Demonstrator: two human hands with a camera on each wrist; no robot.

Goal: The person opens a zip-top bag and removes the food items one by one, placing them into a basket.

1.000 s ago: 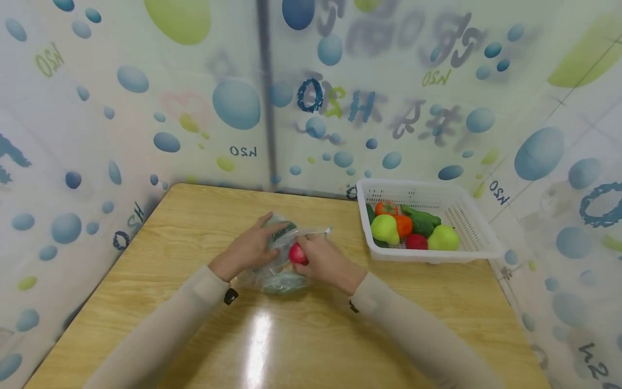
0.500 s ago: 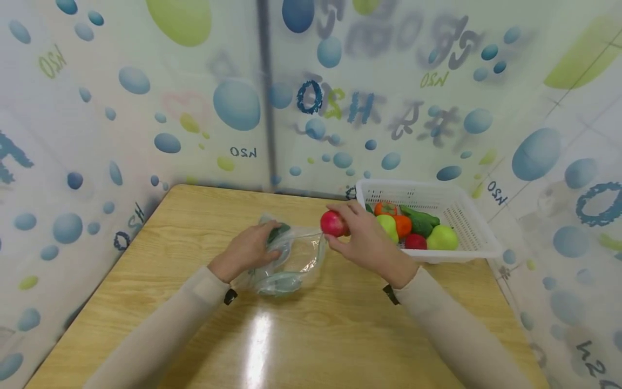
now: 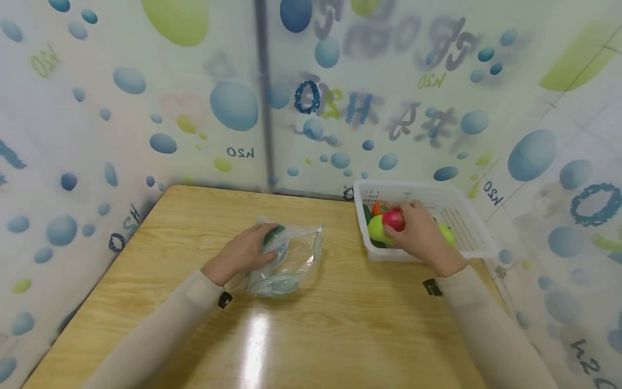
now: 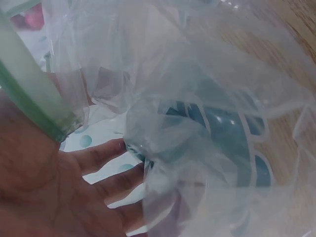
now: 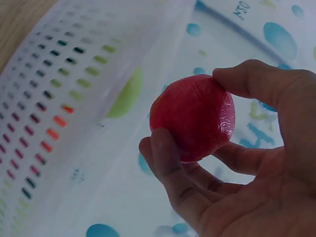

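My right hand [image 3: 421,233] pinches a glossy, round red fruit [image 5: 192,116] between thumb and fingers, over the left part of the white plastic basket [image 3: 391,255]. My left hand [image 3: 242,253] rests at the left side of a clear zip bag [image 3: 298,251] on the table. Its fingers are fairly straight and spread against the film, with the thumb apart. A green zip strip [image 4: 29,89] crosses close to the palm in the left wrist view. Something dark green [image 3: 274,233] shows inside the bag by the fingertips.
In the basket lie a yellow-green pear [image 3: 376,228], an orange-red tomato or persimmon [image 3: 379,209] and another green fruit [image 3: 447,235]; my right hand hides part of the contents. Patterned walls [image 3: 233,178] stand behind the wooden table [image 3: 340,324] and at both sides.
My right hand has carried the red fruit from over the bag to the right, up to the basket. The left hand has stayed at the bag, whose mouth shows more openly.
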